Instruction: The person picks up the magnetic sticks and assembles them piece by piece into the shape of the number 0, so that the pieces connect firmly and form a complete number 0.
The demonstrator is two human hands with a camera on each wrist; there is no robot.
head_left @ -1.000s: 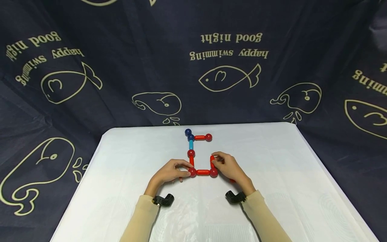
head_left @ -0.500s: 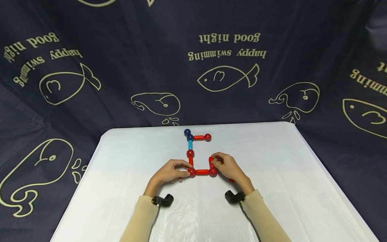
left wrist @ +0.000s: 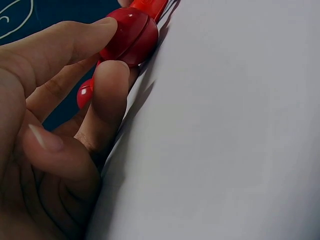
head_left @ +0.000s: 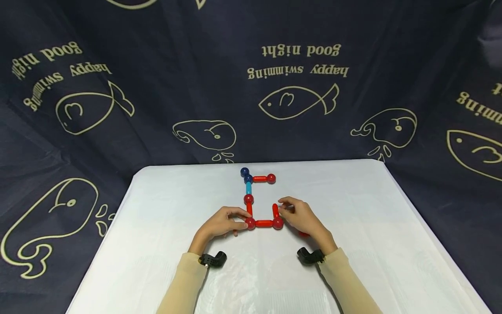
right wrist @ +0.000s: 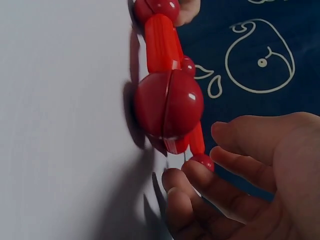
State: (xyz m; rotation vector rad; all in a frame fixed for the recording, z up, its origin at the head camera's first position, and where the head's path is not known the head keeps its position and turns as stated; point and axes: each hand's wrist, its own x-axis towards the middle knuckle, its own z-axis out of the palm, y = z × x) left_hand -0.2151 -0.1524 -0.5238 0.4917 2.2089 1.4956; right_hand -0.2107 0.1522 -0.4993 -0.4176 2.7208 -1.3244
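Note:
My left hand pinches a glossy red ball at the near-left corner of a figure of magnetic balls and rods. A red rod links that ball to a second red ball on the right. From this second ball another red rod points toward the back, its far end bare of a ball. Beside that rod is my right hand, fingers loosely bent and parted, a small gap between them and the rod. From the left corner, one more red rod runs back to a red ball.
Farther back, a light blue rod joins a dark blue ball, with another dark blue ball against it. A red rod leads right to a red ball. A red piece lies partly hidden under the right wrist.
My right hand has let go of the rod pointing back and drawn slightly to the right. The left hand stays on its ball.

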